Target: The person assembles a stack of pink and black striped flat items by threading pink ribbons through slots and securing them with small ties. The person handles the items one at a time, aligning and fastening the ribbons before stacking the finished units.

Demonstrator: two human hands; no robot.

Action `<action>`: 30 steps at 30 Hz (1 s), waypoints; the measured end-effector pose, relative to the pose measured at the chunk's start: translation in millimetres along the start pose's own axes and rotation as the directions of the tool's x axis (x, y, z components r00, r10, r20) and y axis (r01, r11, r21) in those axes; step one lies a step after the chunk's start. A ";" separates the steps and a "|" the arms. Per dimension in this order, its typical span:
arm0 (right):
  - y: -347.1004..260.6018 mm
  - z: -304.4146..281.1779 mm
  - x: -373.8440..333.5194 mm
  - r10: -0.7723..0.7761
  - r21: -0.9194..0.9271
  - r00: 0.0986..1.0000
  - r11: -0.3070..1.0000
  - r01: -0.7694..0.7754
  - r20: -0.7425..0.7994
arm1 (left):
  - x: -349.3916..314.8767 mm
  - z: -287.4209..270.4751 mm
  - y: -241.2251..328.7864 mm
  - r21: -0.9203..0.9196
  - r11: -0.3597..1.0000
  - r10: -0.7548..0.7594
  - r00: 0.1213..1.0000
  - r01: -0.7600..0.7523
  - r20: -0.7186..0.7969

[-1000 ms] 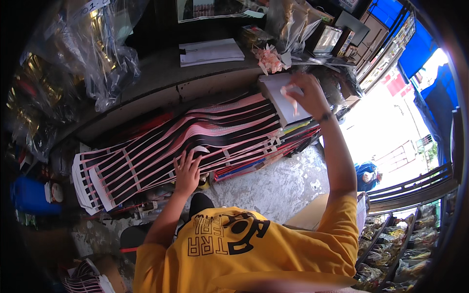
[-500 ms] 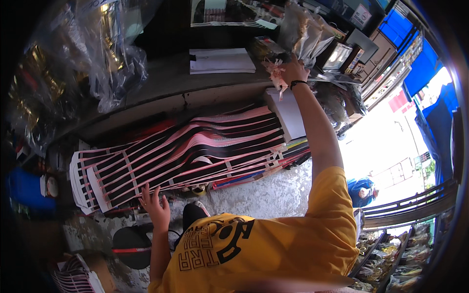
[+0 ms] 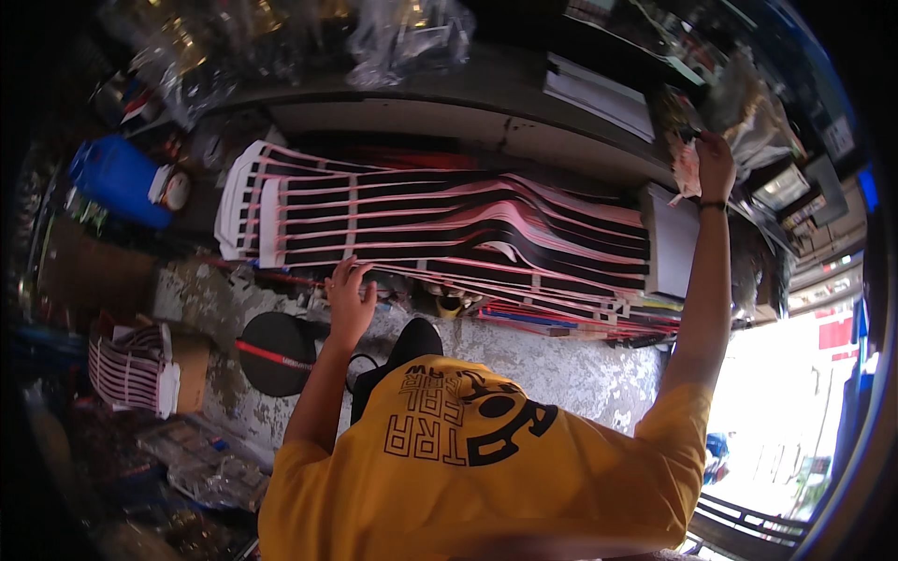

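Observation:
Long black, pink and white striped strips [image 3: 402, 220], joined side by side in stacked sheets, lie lengthwise before me with a raised bulge toward the right. My left hand [image 3: 350, 297] is at their near edge, fingers apart, fingertips at or just over the border; it holds nothing. My right arm stretches out to the counter at the far right. There my right hand [image 3: 716, 170] is closed next to a crumpled pale pink bunch [image 3: 686, 170]; what its fingers grip is hidden. A clear plastic bag [image 3: 753, 117] stands just beyond that hand.
A white paper stack [image 3: 599, 96] lies on the dark counter. Plastic-wrapped gold items [image 3: 412, 33] stand at the back. A blue container [image 3: 122, 178] is at the left. Below it are a box of striped strips [image 3: 136, 369] and a round black stool [image 3: 278, 353] on the worn floor.
My view has turned, so the strips lie more level and the counter has shifted right. My right hand remains beside the pink bunch, its fingers now more visibly curled. The left stays at the strips' edge.

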State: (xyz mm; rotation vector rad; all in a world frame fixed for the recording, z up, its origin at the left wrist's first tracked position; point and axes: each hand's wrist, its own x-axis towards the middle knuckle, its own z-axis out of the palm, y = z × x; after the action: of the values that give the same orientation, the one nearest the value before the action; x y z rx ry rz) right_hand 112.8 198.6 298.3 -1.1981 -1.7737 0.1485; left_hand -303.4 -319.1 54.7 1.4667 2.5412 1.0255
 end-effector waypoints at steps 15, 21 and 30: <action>-244.7 218.7 -306.3 -0.233 0.444 0.725 0.889 -0.112 0.649 | 99.3 -22.2 -110.0 0.214 0.973 0.055 0.988 -0.086 0.148; -291.2 354.2 -353.2 -0.258 0.367 0.649 0.930 -0.034 0.715 | 173.8 -8.9 -133.5 0.232 0.945 0.167 0.950 -0.231 0.264; -345.5 451.0 -376.5 0.169 -0.069 0.772 0.984 -0.162 0.612 | 201.1 21.2 -161.0 0.169 0.950 0.236 0.959 -0.262 0.159</action>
State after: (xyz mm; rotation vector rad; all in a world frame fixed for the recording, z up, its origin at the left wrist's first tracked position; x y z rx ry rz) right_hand -429.6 -96.6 10.2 -1.4183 -2.2210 0.7103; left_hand -530.1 -204.9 5.8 1.8770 2.4582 0.6894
